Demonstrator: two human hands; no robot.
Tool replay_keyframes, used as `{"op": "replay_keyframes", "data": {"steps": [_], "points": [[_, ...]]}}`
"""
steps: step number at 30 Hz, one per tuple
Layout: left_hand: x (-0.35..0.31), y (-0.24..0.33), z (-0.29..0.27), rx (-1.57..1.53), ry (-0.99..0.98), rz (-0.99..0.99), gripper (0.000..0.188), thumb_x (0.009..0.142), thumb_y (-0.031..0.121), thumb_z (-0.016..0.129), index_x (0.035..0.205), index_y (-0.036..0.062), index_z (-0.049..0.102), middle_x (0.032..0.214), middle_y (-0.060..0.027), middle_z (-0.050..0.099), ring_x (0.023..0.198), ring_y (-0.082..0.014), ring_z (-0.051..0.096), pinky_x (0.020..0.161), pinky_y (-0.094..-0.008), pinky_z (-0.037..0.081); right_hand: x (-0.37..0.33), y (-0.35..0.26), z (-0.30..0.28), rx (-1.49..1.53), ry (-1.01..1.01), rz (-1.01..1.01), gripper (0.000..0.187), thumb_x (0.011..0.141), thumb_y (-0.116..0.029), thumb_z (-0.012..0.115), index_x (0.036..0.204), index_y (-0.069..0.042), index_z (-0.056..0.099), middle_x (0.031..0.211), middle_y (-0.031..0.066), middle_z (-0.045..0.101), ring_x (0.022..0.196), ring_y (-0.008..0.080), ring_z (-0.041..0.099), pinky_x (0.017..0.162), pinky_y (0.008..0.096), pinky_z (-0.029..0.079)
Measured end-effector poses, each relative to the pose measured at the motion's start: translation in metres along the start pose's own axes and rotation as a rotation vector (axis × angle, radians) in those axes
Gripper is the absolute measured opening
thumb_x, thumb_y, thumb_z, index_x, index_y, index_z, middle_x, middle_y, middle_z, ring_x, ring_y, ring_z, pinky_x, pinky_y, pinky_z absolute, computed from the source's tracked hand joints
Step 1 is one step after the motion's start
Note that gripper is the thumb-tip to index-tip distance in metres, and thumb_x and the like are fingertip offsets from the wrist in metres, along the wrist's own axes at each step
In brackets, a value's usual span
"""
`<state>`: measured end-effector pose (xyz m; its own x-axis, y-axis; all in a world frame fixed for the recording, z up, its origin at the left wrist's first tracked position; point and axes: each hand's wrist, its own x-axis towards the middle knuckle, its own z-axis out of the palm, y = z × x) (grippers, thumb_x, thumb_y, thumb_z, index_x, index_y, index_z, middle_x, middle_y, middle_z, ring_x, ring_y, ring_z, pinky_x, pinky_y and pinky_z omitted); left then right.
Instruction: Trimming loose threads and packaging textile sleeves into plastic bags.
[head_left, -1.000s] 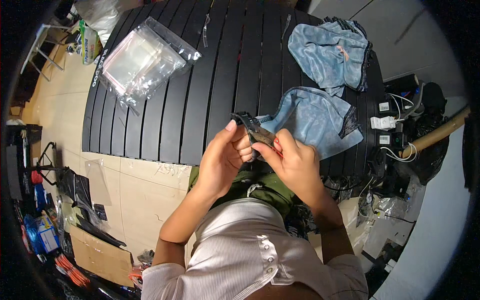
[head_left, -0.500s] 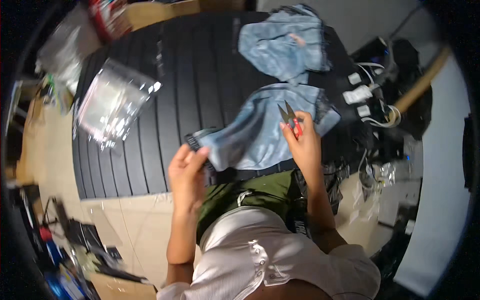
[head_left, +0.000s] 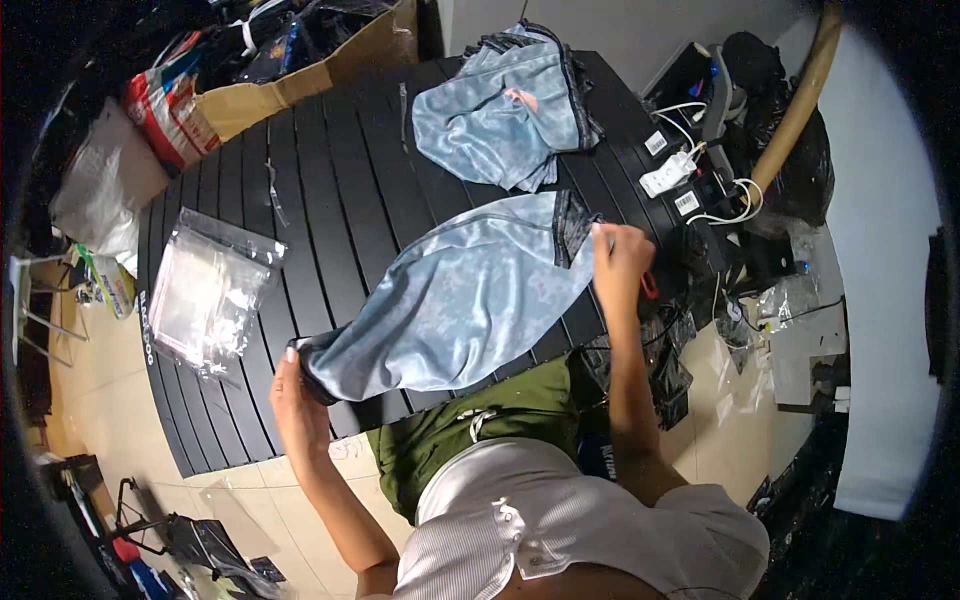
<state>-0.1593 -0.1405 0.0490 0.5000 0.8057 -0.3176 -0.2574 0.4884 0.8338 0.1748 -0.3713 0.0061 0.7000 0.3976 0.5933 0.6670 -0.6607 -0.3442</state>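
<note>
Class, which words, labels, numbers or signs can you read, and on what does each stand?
Pale lettering, left edge of the black slatted table: wording not copied here.
Two white labels, black devices at right: too small to read.
Print, red-and-white bag: too small.
Print, green-and-white packet: too small.

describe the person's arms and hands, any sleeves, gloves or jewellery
The left hand and right hand are bare, with no gloves; no rings, watch or bracelet can be made out. The left forearm and right forearm are uncovered too. The right sleeve is short and pale, part of a finely ribbed, light top.
</note>
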Motion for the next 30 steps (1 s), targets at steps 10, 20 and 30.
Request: {"op": "replay_keyframes", "data": {"steps": [10,20,30], "points": [[-0.002,0.06,-0.008,0.014,0.132,0.212,0.015,0.087,0.016,0.056,0.087,0.0024,0.06,0.08,-0.0033,0.062,0.067,-0.0072,0.056,0.06,-0.0195,0.044,0.06,-0.006,-0.004,1.089,-0.391,0.372,0.012,0.082,-0.012,0.061,0.084,-0.004,0.053,0.074,-0.0031,0.046,0.065,0.0042,0.04,0.053,0.0193,0.031],[0.033,0.138,-0.008,0.227,-0.05,0.436,0.01,0.083,0.01,0.061,0.091,0.0041,0.06,0.082,-0.001,0.062,0.067,-0.0058,0.056,0.062,-0.0186,0.044,0.151,-0.03,-0.078,1.29,-0.249,0.4,0.02,0.081,-0.004,0.059,0.1,0.001,0.058,0.09,0.0049,0.058,0.084,0.0103,0.051,0.076,0.0207,0.038],[0.01,0.016,-0.082,0.815,0.069,0.044,0.041,0.078,0.01,0.067,0.115,0.0001,0.051,0.08,-0.0074,0.064,0.076,-0.0092,0.058,0.069,-0.0215,0.045,0.034,0.029,-0.051,0.894,-0.72,0.448,0.02,0.077,-0.014,0.06,0.092,0.0,0.063,0.08,-0.0003,0.058,0.074,0.0059,0.05,0.069,0.0188,0.038]]}}
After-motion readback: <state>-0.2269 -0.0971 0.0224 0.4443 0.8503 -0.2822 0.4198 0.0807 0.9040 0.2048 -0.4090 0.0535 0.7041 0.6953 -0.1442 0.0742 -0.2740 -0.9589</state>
